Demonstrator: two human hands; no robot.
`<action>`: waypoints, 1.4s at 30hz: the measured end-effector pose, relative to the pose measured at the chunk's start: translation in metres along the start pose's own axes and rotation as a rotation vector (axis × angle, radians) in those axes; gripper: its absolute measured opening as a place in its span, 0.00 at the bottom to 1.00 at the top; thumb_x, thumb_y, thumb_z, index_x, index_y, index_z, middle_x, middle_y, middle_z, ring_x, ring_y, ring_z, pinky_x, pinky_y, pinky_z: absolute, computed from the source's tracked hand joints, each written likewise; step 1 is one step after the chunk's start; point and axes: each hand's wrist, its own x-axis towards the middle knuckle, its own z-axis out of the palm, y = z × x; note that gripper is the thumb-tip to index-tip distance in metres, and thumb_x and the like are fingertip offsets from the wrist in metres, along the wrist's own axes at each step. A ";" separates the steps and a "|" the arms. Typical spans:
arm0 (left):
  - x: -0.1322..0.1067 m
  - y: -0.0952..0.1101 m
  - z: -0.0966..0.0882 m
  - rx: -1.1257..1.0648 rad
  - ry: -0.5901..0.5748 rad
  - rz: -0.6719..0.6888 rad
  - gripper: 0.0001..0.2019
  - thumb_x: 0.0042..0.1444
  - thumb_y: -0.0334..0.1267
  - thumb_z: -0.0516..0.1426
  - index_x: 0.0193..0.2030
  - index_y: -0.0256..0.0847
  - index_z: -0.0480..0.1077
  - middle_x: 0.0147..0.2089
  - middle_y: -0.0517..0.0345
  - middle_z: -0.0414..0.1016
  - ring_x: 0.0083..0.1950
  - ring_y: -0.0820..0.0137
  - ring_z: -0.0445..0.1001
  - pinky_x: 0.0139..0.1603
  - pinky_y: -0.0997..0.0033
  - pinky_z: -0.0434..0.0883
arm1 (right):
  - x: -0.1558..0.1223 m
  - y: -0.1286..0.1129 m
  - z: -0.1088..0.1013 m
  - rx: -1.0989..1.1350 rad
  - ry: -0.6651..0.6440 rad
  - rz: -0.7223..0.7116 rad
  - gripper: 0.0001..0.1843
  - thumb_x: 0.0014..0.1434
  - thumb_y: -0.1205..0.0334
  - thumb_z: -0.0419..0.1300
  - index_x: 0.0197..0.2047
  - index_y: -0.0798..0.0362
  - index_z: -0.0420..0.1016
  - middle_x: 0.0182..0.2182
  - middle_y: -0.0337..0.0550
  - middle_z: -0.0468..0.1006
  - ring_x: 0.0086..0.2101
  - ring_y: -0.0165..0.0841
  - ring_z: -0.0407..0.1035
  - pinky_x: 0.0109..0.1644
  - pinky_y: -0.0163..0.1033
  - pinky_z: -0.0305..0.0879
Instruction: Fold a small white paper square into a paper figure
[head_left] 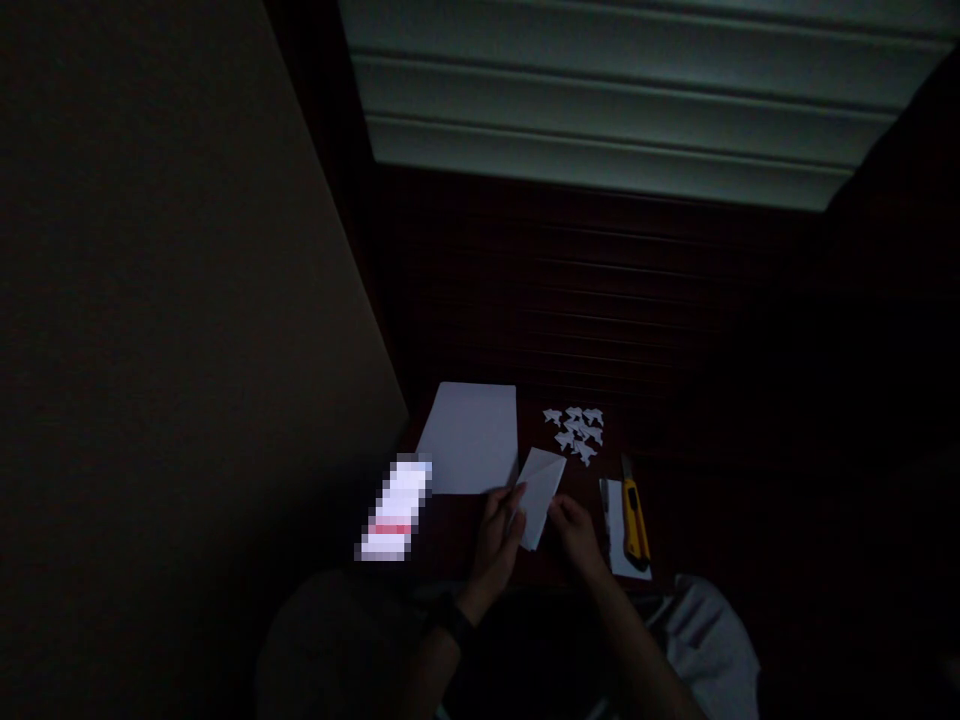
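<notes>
A folded white sheet of paper (538,495) is held up over the small dark table, tilted, between my two hands. My left hand (499,535) is closed on its left edge, thumb in front. At the right edge, my right hand (576,530) pinches the paper with its fingertips. Several small folded white paper figures (577,430) lie in a cluster just beyond the sheet. A larger white sheet (472,435) lies flat behind my left hand. To the right, a yellow utility knife (635,525) rests on another piece of white paper (615,510).
A lit, blurred-out screen (396,510) is at the table's left edge. A plain wall (187,300) rises close on the left. Pale horizontal slats (615,100) and dark ridged panelling (570,260) stand behind the table. The scene is very dim.
</notes>
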 end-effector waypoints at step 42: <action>0.029 -0.027 -0.039 -0.528 -0.366 -0.458 0.20 0.40 0.44 0.62 0.38 0.31 0.72 0.37 0.44 0.76 0.36 0.60 0.75 0.34 0.64 0.72 | 0.011 0.002 -0.021 0.199 -0.358 0.265 0.20 0.43 0.56 0.65 0.39 0.57 0.73 0.32 0.46 0.77 0.30 0.35 0.70 0.30 0.38 0.65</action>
